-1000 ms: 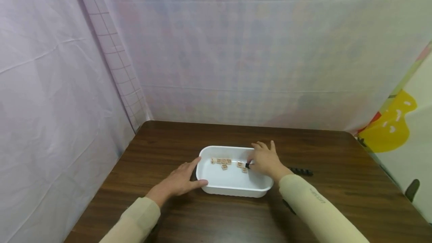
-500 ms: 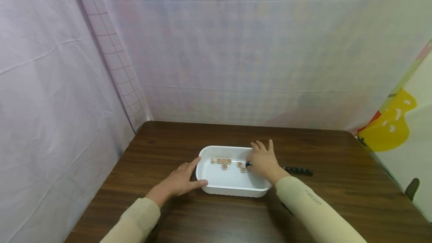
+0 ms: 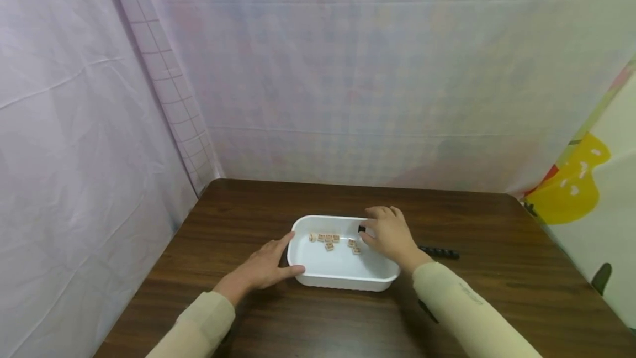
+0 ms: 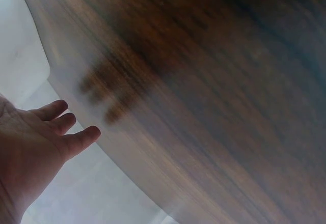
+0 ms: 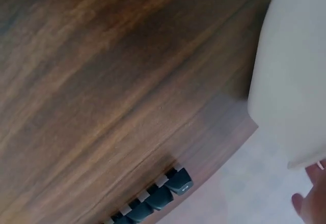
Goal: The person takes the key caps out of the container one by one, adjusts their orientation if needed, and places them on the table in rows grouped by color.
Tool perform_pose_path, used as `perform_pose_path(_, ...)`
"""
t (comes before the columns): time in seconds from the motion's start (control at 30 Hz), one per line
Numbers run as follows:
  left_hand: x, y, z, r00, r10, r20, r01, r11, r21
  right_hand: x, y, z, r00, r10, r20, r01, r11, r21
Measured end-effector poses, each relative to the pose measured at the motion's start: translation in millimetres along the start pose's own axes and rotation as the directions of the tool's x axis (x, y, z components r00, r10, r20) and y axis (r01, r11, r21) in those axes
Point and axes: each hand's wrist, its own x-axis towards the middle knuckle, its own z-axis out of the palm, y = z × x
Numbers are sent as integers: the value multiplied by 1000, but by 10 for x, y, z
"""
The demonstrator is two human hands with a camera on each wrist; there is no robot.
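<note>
A white oval-cornered tray (image 3: 343, 282) stands on the dark wooden table. Several small beige-and-brown square pieces (image 3: 329, 238) lie inside it, too small to identify. My left hand (image 3: 265, 264) rests against the tray's left end, thumb and forefinger spread along the rim; in the left wrist view its other fingers (image 4: 76, 141) are extended. Over the tray's right part, my right hand (image 3: 392, 236) pinches a small black keycap (image 3: 362, 229) between thumb and fingers. Only part of the right hand (image 5: 313, 198) shows in the right wrist view, beyond the tray wall (image 5: 293, 76).
A row of black keycaps (image 3: 440, 252) lies on the table to the right of the tray, partly behind my right wrist; the right wrist view shows the keycaps (image 5: 159, 197) closer. Pale curtains (image 3: 358, 87) hang behind the table's far edge.
My right hand has raised the black keycap from low in the tray toward its far rim. The left hand has stayed at the tray's left end.
</note>
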Motion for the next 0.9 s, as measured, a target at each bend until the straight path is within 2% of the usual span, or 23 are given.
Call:
perform_pose_path(0.1,-3,0,-6,1000,-3,2,3,1000,-1,13,42,-48,996,13,-84,-8,998,59)
perform_pose_path(0.23,-11,2,-13,1000,-4,2,4,1000,-3,17,115,-124,987,83,-138,-57,982,182)
perform_pose_path(0.47,-21,9,-16,1000,-10,6,10,1000,-6,-36,259,-187,955,269,-121,-204,899,387)
perform_pose_path(0.57,-21,16,-19,1000,-12,9,12,1000,-4,-66,325,-185,938,323,-124,-244,871,427)
perform_pose_path(0.67,-16,18,-18,1000,-16,16,17,1000,0,-100,389,-171,925,358,-127,-271,856,440)
perform_pose_path(0.9,-13,27,-25,999,-21,24,21,1000,-6,-185,515,-209,922,372,-107,-289,845,451)
